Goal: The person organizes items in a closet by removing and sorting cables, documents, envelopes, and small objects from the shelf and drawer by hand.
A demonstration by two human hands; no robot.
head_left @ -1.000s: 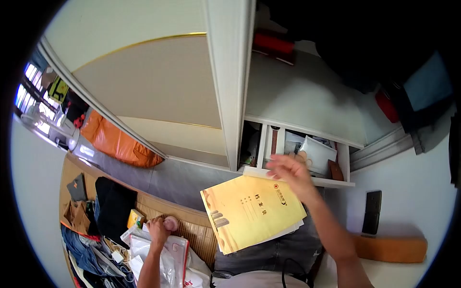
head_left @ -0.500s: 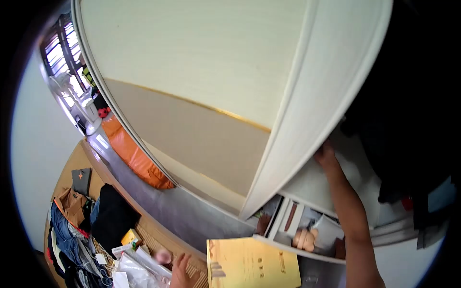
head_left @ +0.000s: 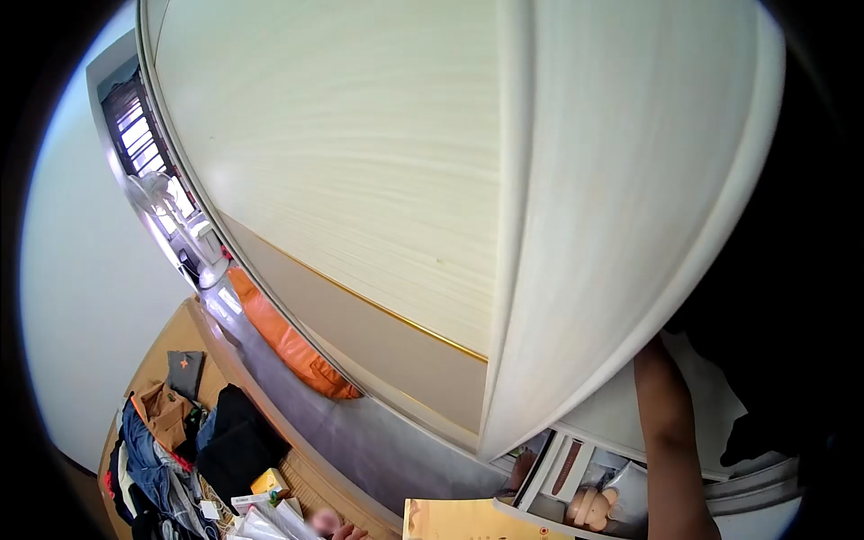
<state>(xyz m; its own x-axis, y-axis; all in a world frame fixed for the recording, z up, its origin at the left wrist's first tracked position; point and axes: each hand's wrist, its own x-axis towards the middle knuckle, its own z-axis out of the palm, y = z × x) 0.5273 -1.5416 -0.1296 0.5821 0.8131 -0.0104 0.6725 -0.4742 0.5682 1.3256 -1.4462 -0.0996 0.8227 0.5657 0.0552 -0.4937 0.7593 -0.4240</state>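
Observation:
My right forearm reaches up into the dark open side of a white wardrobe, and its hand is hidden behind the edge of the pale door panel. Dark hanging clothes are beside that arm. Below it, a pulled-out drawer holds a brown strap-like item, a peach-coloured object and clear plastic. At the bottom edge only the fingertips of my left hand show, apart and with nothing visible in them, near a blurred pink round item.
A yellow box or folder lies in front of the drawer. On the wooden bed are piled clothes, a black garment, a small yellow box and plastic bags. An orange bag rests on the floor; a white fan stands by the window.
The view has tilted up, so the bed, drawer and yellow box sit lower. My right hand has gone out of sight behind the door edge, and my left hand is mostly below the frame.

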